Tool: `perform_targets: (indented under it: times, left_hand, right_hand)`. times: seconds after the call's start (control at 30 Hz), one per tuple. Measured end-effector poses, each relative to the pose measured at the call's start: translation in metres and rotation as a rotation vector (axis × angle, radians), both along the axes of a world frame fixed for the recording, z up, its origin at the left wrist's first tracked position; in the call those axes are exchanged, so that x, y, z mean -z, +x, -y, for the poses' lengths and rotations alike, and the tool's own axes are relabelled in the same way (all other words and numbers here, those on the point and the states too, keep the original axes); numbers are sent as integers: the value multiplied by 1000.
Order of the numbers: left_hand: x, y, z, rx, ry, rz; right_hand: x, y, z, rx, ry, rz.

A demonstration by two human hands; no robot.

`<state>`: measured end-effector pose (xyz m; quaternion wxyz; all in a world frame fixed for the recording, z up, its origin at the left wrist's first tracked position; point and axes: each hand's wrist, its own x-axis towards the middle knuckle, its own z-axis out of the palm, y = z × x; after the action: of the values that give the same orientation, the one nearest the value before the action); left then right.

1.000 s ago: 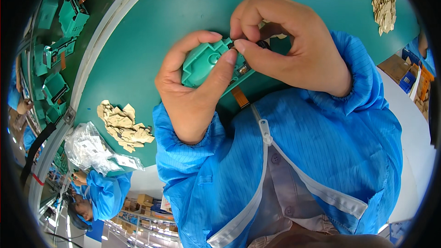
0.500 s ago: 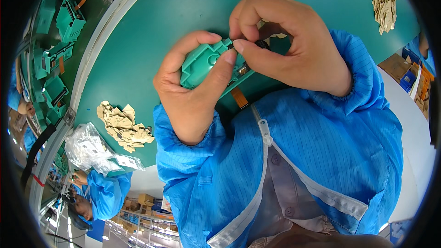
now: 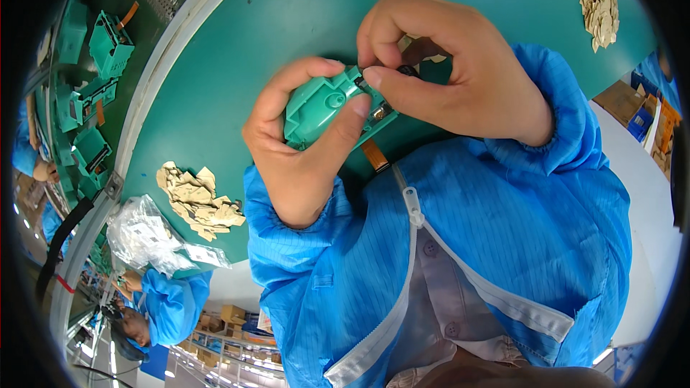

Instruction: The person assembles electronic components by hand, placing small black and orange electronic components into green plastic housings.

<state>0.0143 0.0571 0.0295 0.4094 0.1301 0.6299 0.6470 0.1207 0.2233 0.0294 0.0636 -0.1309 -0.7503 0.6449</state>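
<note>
A green plastic housing (image 3: 310,113) is held above the green table, my left hand (image 3: 287,162) closed around its left side with the thumb across its near face. From its lower edge hangs an orange flat ribbon cable (image 3: 374,155). My right hand (image 3: 467,82) is closed in a pinch at the housing's upper right edge, beside a small dark part (image 3: 361,82). What lies between those fingertips is too small and covered to make out. A black round piece (image 3: 408,70) shows just behind the right thumb. A small metallic part (image 3: 381,111) sits inside the housing.
Left of my hands lie a pile of tan paper pieces (image 3: 198,201) and clear plastic bags (image 3: 147,233). Another tan pile (image 3: 598,3) is at the far right. Beyond a metal rail (image 3: 154,65) stand several green housings (image 3: 111,43). A co-worker in blue (image 3: 172,302) sits at lower left.
My left thumb has slid slightly down the housing, away from the right fingertips, showing more of the dark part at the edge. The surroundings have shifted a little in view.
</note>
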Motion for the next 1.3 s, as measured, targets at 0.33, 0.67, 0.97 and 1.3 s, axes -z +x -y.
perform_targets:
  times: [0.33, 0.67, 0.97, 1.3]
  left_hand:
    - [1, 1, 1, -37, -21, -30]
    - [14, -2, 5, -7, 217, -59]
    - [21, 0, 6, 31, 377, 11]
    - [27, 2, -1, 77, 493, 121]
  right_hand:
    - [0, 0, -2, -23, -28, -15]
    - [-10, 6, -13, -129, -316, 49]
    - [-13, 9, -13, -189, -489, 74]
    - [-26, 15, -12, -161, -446, 178]
